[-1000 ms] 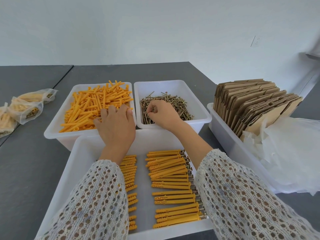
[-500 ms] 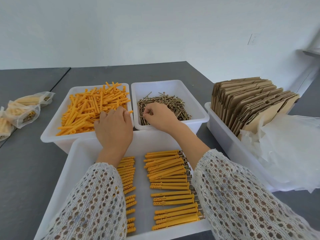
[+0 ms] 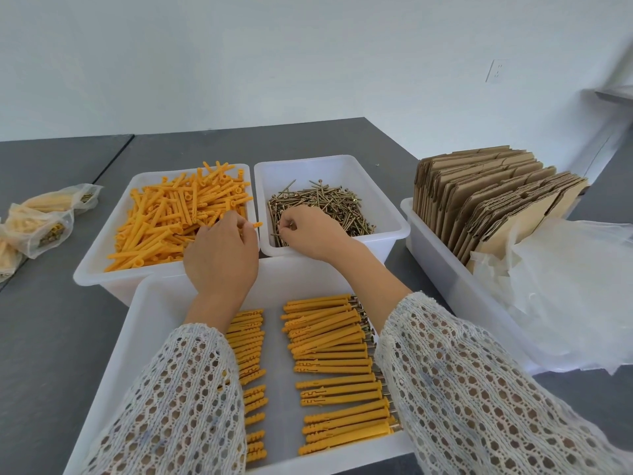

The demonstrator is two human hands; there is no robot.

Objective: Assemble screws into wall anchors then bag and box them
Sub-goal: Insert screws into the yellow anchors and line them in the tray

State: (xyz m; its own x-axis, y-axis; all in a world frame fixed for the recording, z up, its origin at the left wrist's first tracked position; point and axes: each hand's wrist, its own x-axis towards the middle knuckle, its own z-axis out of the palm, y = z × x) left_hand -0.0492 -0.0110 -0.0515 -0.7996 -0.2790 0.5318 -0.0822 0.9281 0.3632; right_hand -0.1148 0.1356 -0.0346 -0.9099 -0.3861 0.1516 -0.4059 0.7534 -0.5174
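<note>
At centre frame, my left hand pinches one loose orange plastic wall anchor over the right edge of the white plastic bin of orange anchors. Just right of it, my right hand curls its fingertips into the heap of brass-coloured screws in the smaller white tub; I cannot tell if it holds one. Assembled anchors with screws lie in rows in the large white tray at lower centre. Flattened brown cardboard boxes stand at right; filled clear bags lie far left.
</note>
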